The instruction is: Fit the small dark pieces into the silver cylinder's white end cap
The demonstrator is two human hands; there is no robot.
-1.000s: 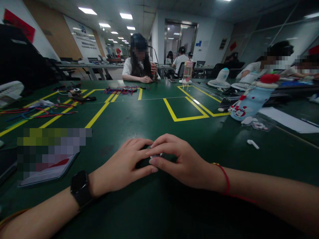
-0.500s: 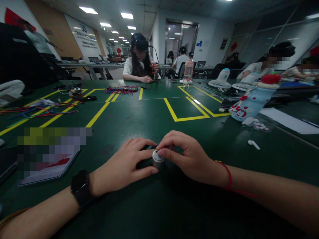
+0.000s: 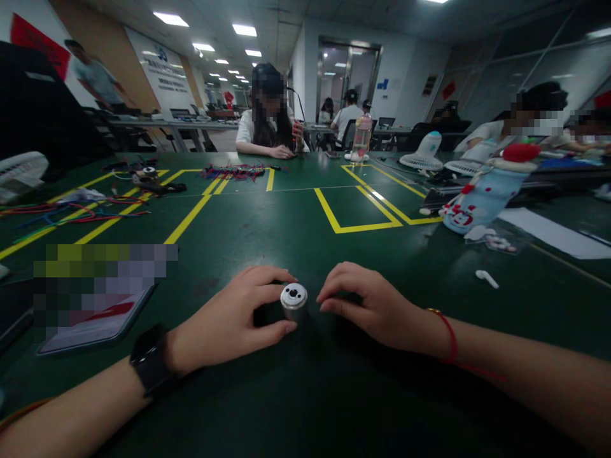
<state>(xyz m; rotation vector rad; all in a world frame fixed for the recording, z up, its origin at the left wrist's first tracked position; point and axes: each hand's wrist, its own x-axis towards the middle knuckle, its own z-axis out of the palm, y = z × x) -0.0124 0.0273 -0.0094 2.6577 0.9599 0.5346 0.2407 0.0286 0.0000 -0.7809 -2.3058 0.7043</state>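
A small silver metal cylinder point(image 3: 294, 308) stands upright on the dark green table, its round top showing a dark centre hole and smaller holes beside it. My left hand point(image 3: 233, 315) curls around its left side, fingers behind and thumb in front, gripping it. To the right of the cylinder and apart from it is my right hand point(image 3: 370, 308). Its thumb and index fingertips are nearly pressed together in a pinch; whether something tiny is between them I cannot make out.
A phone-like flat item point(image 3: 100, 324) lies at left, partly blurred. Beyond are loose coloured wires point(image 3: 81, 213) and a wire bundle point(image 3: 233, 172). At right are a white earbud point(image 3: 487, 278), a blue bottle point(image 3: 487, 197) and paper point(image 3: 554, 232). A person point(image 3: 267, 127) sits opposite.
My right hand has moved off the cylinder's top to the right, uncovering its holes. The cylinder and my left hand have shifted slightly left.
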